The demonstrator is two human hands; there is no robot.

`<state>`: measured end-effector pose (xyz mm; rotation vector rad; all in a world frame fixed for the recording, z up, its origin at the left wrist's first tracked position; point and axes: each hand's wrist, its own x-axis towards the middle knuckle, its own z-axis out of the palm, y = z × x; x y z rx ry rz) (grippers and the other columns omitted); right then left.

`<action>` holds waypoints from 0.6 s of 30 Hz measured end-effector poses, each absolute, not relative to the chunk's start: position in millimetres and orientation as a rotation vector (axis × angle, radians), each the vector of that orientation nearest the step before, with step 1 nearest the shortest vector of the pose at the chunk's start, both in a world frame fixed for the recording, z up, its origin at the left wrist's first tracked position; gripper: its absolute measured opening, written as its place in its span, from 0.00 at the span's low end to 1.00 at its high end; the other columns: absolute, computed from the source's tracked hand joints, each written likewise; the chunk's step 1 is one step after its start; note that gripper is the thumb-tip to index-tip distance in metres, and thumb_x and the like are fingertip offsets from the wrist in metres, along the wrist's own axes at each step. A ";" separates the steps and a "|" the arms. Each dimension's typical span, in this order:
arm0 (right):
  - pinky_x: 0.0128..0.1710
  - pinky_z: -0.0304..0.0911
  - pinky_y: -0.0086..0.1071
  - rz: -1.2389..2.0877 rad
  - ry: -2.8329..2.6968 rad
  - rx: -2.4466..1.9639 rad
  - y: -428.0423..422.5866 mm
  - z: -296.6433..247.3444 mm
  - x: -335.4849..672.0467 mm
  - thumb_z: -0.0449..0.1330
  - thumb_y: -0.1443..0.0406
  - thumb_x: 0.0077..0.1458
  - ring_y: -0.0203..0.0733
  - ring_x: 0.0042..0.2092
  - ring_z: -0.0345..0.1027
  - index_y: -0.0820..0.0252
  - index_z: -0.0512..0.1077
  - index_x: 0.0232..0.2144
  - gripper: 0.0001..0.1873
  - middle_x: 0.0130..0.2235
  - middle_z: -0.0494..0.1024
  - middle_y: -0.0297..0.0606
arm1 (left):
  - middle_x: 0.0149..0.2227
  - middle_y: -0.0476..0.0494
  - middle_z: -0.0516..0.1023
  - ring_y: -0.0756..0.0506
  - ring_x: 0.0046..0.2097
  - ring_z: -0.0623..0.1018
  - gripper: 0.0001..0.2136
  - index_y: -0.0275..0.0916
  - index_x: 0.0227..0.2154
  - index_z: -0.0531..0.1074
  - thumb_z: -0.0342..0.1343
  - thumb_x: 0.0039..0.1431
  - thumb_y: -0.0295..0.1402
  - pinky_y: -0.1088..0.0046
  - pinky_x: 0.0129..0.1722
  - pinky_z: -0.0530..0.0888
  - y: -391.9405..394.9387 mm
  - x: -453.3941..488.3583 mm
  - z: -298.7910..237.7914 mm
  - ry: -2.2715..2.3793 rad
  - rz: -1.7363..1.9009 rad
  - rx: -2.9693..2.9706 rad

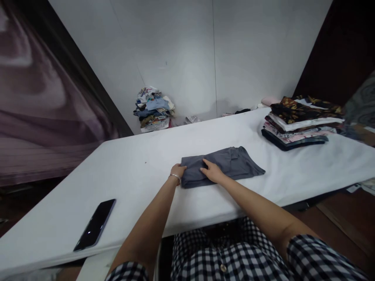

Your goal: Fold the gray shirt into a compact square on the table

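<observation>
A pair of grey trousers (pixel 231 162), folded into a long strip, lies flat on the white-covered table in front of me. At its left end my left hand (pixel 177 171), with a bracelet at the wrist, grips the edge, thumb on top and the other fingers partly hidden. My right hand (pixel 213 171) rests on the upper face of the cloth near the middle. Its thumb and forefinger are apart, with a small dark gap in the fabric between them. A pocket shows towards the right end of the trousers.
The white table (pixel 140 187) carries a dark phone (pixel 96 224) at front left. On the right stands a stack of folded clothes (pixel 301 123). Behind the far edge a clothes pile (pixel 155 109) rises against the pale wall (pixel 175 47). A purple curtain (pixel 43 97) hangs left.
</observation>
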<state>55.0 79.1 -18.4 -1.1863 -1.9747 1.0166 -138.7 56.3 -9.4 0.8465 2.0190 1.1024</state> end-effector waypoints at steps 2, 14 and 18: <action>0.60 0.53 0.44 1.013 -1.863 -1.131 78.7 -14.4 55.1 0.58 0.62 0.53 0.49 0.60 0.59 0.57 0.64 0.58 0.30 0.60 0.64 0.45 | 0.34 0.39 0.80 0.42 0.38 0.79 0.14 0.35 0.36 0.75 0.66 0.43 0.29 0.72 0.36 0.74 58.2 -138.8 0.9 1.999 1.131 0.869; 0.43 0.68 0.34 1.815 -0.661 -0.958 101.0 3.4 128.8 0.45 0.49 0.61 0.44 0.45 0.72 0.61 0.70 0.45 0.26 0.41 0.79 0.44 | 0.49 0.35 0.74 0.45 0.40 0.78 0.25 0.37 0.57 0.60 0.56 0.58 0.38 0.70 0.37 0.74 102.6 10.9 69.8 1.385 1.125 1.086; 0.40 0.68 0.34 1.765 -0.626 -1.070 109.9 -2.5 168.3 0.42 0.48 0.62 0.45 0.44 0.72 0.62 0.70 0.43 0.27 0.39 0.78 0.46 | 0.52 0.36 0.73 0.43 0.50 0.74 0.18 0.36 0.48 0.70 0.59 0.56 0.35 0.70 0.50 0.69 103.6 -1.1 34.0 1.640 1.148 1.273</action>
